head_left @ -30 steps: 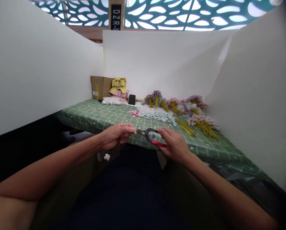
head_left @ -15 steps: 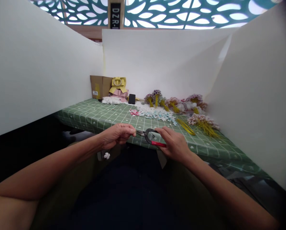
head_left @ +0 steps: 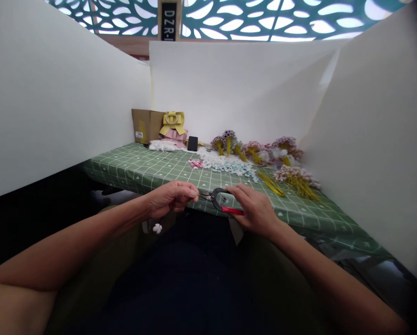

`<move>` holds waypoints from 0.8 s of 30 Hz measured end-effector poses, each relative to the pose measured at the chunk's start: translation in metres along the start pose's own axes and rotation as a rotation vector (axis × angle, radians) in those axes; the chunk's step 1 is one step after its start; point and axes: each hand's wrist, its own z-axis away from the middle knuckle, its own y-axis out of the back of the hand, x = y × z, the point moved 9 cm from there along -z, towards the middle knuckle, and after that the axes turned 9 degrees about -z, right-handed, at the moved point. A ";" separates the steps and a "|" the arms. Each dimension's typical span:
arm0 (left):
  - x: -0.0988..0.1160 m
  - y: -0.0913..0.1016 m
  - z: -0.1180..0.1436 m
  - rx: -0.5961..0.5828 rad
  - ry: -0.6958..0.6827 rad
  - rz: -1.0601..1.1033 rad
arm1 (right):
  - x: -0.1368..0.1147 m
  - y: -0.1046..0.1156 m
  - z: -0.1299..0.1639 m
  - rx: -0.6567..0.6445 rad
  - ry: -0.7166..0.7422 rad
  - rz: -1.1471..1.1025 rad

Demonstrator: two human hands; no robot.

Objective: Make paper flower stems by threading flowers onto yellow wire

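My left hand (head_left: 175,197) is closed in a pinch on a thin wire, most of it hidden by the fingers. Below that hand hangs a small white flower (head_left: 157,228); whether it is joined to the same wire I cannot tell. My right hand (head_left: 255,207) grips pliers (head_left: 216,199) with dark curved handles, one sleeved in red. Their narrow jaws point left and meet the wire end close to my left fingertips. Both hands are at the near edge of the table with the green checked cloth (head_left: 135,163).
Loose white and pale blue flower pieces (head_left: 229,165) lie mid-table, with pink ones (head_left: 196,163) beside them. Yellow wires (head_left: 271,184) and bundled flower stems (head_left: 301,184) are on the right. A cardboard box (head_left: 145,125), bows (head_left: 173,123) and a black phone-like object (head_left: 192,144) stand behind. White panels (head_left: 246,88) enclose the table.
Almost nothing differs. The pliers and both hands have shifted very slightly to the right, and the hanging white flower has swung a little and turned.
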 end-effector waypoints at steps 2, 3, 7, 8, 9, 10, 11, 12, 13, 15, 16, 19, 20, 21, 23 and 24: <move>0.000 0.000 0.001 -0.005 0.000 -0.002 | -0.001 0.000 0.000 -0.001 0.013 -0.020; 0.000 0.000 0.001 -0.003 -0.002 0.001 | -0.001 0.001 0.000 0.005 0.018 -0.028; -0.002 0.000 0.000 0.003 -0.020 0.025 | -0.002 0.003 0.001 0.018 0.034 -0.056; -0.002 0.000 0.000 0.008 -0.031 0.023 | -0.002 0.003 0.001 0.014 0.032 -0.066; 0.000 0.001 -0.001 0.023 -0.052 0.013 | -0.001 0.002 0.001 0.010 0.026 -0.077; 0.002 0.002 -0.001 0.055 -0.088 -0.011 | 0.000 0.000 0.001 0.006 0.015 -0.089; 0.007 0.004 0.000 0.103 -0.142 -0.058 | 0.001 -0.001 0.001 0.005 -0.002 -0.103; 0.014 0.007 0.003 0.166 -0.214 -0.134 | 0.001 -0.003 0.001 0.006 -0.026 -0.125; 0.023 0.010 0.007 0.241 -0.298 -0.241 | 0.002 -0.005 0.001 0.009 -0.062 -0.156; 0.040 0.012 0.019 0.412 -0.462 -0.523 | 0.002 -0.009 0.000 0.020 -0.170 -0.257; 0.048 0.011 0.025 0.500 -0.535 -0.674 | 0.001 -0.012 0.000 0.018 -0.235 -0.333; 0.062 0.005 0.043 0.715 -0.717 -1.036 | -0.006 -0.026 0.001 -0.037 -0.413 -0.629; 0.064 0.002 0.046 0.757 -0.769 -1.113 | -0.009 -0.031 0.002 -0.064 -0.454 -0.723; 0.065 0.000 0.049 0.782 -0.809 -1.165 | -0.012 -0.035 0.003 -0.084 -0.484 -0.799; 0.065 -0.001 0.050 0.804 -0.841 -1.191 | -0.014 -0.039 0.004 -0.098 -0.515 -0.879; 0.065 0.000 0.049 0.805 -0.835 -1.173 | -0.014 -0.040 0.004 -0.096 -0.521 -0.889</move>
